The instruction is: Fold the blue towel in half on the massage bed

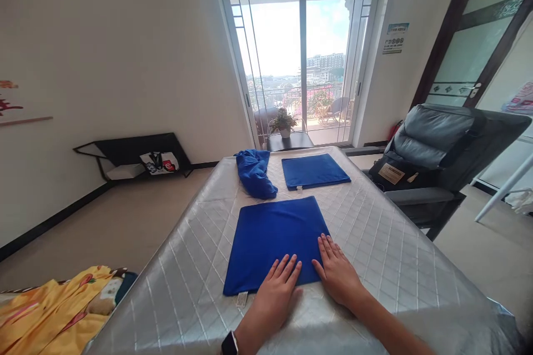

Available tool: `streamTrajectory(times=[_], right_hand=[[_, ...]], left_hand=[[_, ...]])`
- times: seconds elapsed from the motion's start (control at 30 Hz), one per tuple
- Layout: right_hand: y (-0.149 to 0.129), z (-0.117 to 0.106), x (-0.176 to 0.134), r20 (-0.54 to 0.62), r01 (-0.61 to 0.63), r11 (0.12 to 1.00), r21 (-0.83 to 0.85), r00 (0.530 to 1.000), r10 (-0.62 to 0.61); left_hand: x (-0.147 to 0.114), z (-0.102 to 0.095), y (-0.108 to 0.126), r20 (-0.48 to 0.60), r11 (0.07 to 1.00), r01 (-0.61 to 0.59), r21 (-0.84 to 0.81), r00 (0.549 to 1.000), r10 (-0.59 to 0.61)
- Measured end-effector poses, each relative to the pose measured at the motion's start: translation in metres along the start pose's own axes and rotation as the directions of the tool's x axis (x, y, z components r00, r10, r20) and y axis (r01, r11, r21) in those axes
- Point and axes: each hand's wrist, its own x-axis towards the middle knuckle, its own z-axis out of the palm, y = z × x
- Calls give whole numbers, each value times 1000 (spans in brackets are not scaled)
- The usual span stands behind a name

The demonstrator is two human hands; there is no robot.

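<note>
A flat blue cushion cover (272,238) lies on the silver quilted table cover, with a small white tag at its near left corner. My left hand (278,288), a dark watch on its wrist, rests with fingers stretched out over the near edge of the cloth. Flat on its right edge lies my right hand (336,270), fingers extended. Neither hand grips anything. Farther back is a second flat blue cover (315,171), also tagged. A crumpled blue cloth (255,173) sits to its left.
The silver table cover (375,249) spreads under everything. A dark armchair (433,144) with a bag on it stands at the right. Yellow patterned fabric (62,310) lies at lower left. A potted plant (283,122) stands beyond the far edge, before sliding glass doors (303,66).
</note>
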Motion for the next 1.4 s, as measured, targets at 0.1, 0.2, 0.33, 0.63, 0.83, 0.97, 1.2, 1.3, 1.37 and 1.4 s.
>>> streamTrajectory(times=[0.1, 0.2, 0.33, 0.63, 0.83, 0.97, 1.2, 1.3, 1.37, 1.4], right_hand=[[-2, -2, 0, 13, -6, 1000, 2, 1000, 6], [-4, -8, -2, 27, -9, 1000, 6, 1000, 9], [-2, -22, 2, 94, 15, 999, -29, 995, -13], [-5, -50, 71, 110, 53, 997, -57, 993, -47], [4, -7, 93, 7, -43, 999, 23, 999, 43], [7, 3, 92, -15, -59, 998, 37, 998, 59], [7, 0, 91, -7, -49, 999, 8, 999, 49], [6, 0, 92, 11, -68, 997, 21, 998, 68], [5, -2, 92, 19, -75, 997, 23, 997, 75], [4, -4, 91, 24, -81, 996, 25, 997, 80]], left_hand=[[-15, -6, 2, -75, 996, 89, -8, 993, -90], [-20, -12, 5, -119, 984, 165, -61, 978, -172], [-18, -11, 7, -114, 984, 171, -38, 978, -175], [-17, -13, 7, 46, 954, 260, -146, 965, -256], [-8, -35, 8, 130, 926, 252, -280, 966, -223], [51, -40, 8, 31, 947, 158, -280, 987, -156], [108, 14, -18, 29, 974, 225, 7, 974, -225], [81, 26, -39, 91, 959, 276, 68, 955, -281], [54, 26, -56, 101, 935, 339, 105, 932, -349], [39, 24, -65, 104, 919, 375, 122, 916, -388]])
